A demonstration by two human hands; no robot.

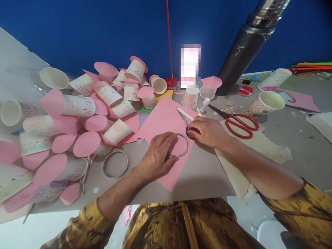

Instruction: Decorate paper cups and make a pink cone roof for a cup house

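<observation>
My left hand (159, 154) lies on a sheet of pink paper (171, 176). Its thumb and fingers rest around the left side of a thin grey ring (186, 148), which lies flat on that paper. Just to the right, the fingers of my right hand (209, 131) are closed on the black handle of small scissors (184, 117), whose blades point away from me. Part of the handle is hidden by the fingers. A white pen (184, 113) lies beside the blades. Left of my left hand, a second, wider ring (116, 165) sits on the grey table (140, 193).
Many decorated paper cups (77, 105) with pink paper tops crowd the left side. Red-handled scissors (242, 126) lie over off-white paper (272, 148) at right. Behind stand a lit phone (190, 65), a black flask (245, 52) and an upright cup (264, 103).
</observation>
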